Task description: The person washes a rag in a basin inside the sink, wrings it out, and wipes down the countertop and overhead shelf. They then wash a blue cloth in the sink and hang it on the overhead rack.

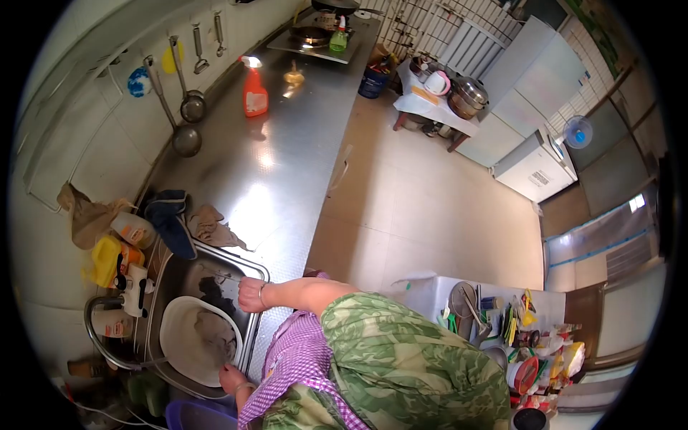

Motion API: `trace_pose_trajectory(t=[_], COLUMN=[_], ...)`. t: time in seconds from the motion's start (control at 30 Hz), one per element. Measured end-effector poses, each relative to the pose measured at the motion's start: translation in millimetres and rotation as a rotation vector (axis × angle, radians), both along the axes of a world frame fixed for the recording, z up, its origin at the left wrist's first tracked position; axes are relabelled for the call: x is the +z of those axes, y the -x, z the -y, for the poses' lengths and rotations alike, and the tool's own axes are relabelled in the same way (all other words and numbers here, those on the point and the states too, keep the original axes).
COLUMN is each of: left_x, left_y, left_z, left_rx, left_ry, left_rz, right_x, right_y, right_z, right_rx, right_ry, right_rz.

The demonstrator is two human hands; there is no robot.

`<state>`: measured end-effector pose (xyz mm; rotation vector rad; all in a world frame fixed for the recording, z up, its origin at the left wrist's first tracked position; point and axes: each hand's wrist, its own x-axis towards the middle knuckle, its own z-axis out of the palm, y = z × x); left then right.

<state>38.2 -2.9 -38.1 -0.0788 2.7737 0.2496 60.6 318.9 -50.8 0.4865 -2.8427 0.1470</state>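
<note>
My left hand (231,378) is closed at the near rim of a white plastic basin (170,326) standing in the metal sink. A wet grey cloth (213,331) lies in the basin, its lower end close to my left fingers; what they grip is hidden. My right hand (251,295) is a fist over the sink's edge, beside the basin. Next to it a dark wet cloth (215,295) lies on the sink bottom. Whether the fist holds anything does not show.
A curved faucet (89,322) reaches over the sink (251,276). Beyond it stand bottles and a yellow jug (106,254). A dark blue shoe (172,222) and a brown cloth (213,226) lie at the sink's corner. A red spray bottle (254,89) stands on the steel counter (287,136).
</note>
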Motion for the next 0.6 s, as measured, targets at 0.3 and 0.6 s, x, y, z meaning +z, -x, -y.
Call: trace_pose_trajectory(t=[0.3,0.6], left_x=[11,22], left_y=[5,1], left_z=[-7,-13], left_rx=[0.017,0.021], left_ry=[0.004,-0.016], left_rz=[0.098,0.09], right_x=[-31,-33], right_y=[5,7], right_z=[2,6], right_rx=[0.014,-0.02], right_ry=[0.037,0.071], right_rz=[-0.059,-0.029])
